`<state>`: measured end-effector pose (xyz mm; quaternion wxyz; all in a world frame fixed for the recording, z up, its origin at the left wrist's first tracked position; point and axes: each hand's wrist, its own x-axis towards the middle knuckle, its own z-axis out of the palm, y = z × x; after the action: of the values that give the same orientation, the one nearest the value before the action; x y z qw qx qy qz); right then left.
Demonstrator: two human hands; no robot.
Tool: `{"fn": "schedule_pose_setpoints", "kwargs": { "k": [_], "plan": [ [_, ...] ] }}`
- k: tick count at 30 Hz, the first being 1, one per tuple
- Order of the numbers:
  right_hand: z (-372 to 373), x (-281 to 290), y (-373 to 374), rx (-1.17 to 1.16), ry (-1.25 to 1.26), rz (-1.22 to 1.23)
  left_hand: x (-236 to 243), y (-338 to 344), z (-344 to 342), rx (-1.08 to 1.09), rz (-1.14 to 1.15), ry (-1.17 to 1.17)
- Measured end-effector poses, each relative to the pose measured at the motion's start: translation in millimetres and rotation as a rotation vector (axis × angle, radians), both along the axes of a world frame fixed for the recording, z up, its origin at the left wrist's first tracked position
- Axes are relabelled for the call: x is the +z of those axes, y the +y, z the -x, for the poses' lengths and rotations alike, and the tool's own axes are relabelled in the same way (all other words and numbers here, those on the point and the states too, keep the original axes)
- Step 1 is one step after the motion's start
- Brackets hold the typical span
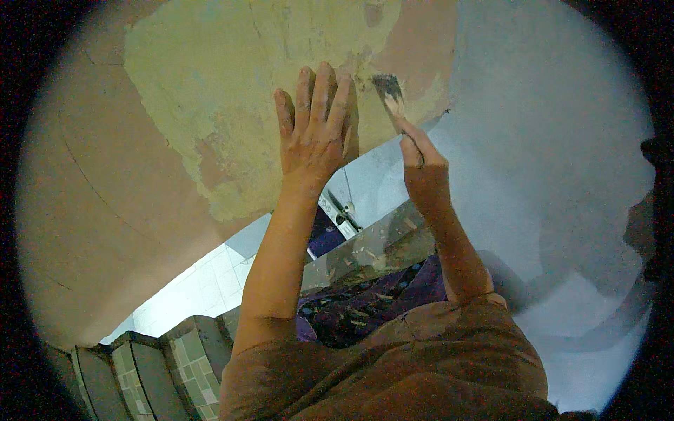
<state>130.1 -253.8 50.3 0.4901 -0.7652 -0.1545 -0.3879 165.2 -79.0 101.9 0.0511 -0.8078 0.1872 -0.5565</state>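
Note:
My left hand (pixel 314 137) lies with its fingers stretched out on a pinkish-brown wall surface (pixel 105 168), over a large yellowish patch (pixel 203 77) with ragged edges. To its right, my right hand (pixel 427 175) is closed round the handle of a putty knife (pixel 387 87). The knife's dark flat blade points up and left, close to the patch's right part, where bare pinkish areas show. Whether the blade touches the wall I cannot tell. My fingers hide most of the handle.
A stone-like ledge (pixel 372 252) runs below my arms, in front of my patterned purple clothing (pixel 372 302). Tiled steps (pixel 133 372) descend at the lower left. Beneath the wall's lower edge, a pale tiled floor (pixel 210 281) shows. A grey-blue wall (pixel 554 126) stands on the right.

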Motion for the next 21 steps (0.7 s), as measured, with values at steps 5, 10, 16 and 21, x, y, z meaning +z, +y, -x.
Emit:
{"fn": "schedule_pose_setpoints", "kwargs": {
  "k": [5,10,16,21],
  "plan": [
    [3,-9,8,-0.014,0.268,-0.014,1,-1,-1,0.035,-0.013,-0.028],
    [-11,-7,7,0.026,-0.047,-0.100,0,1,0,-0.008,0.005,-0.001],
    [-4,-12,12,-0.021,0.038,0.014,1,1,-4,-0.003,0.011,-0.028],
    [-13,-5,7,0.058,-0.002,-0.062,2,1,-2,0.002,0.003,0.001]
  ]
}}
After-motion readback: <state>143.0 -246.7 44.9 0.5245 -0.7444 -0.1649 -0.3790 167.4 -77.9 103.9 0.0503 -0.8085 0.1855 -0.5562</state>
